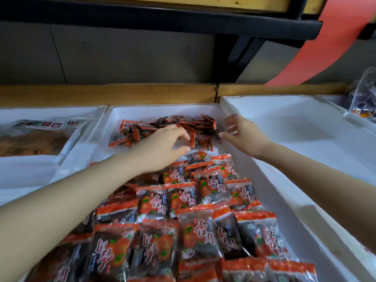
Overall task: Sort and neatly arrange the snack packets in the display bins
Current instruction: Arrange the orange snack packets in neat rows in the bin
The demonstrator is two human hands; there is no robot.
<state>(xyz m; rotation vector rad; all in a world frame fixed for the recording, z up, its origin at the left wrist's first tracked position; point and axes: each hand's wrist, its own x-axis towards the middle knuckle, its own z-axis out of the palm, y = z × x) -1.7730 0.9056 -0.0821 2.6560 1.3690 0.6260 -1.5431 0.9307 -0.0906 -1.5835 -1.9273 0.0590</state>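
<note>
probably feeling light, soft and slippery; lying heaped as loose packets (200,141) at the back of the middle bin (162,109), beyond neat rows (203,200); pinching best by a sealed edge. reaching in with left hand (162,148) half-curled, gripping nothing; spreading right hand (242,135) open, empty, looking blurred; hiding some rows under both arms.

We have a single head-worn wide-angle view; we look forward and steeply down, close over the white foam display bin (162,110) holding orange-and-black snack packets (195,231); the black metal shelf frame (162,19) curves across the top edge, farther off.
</note>
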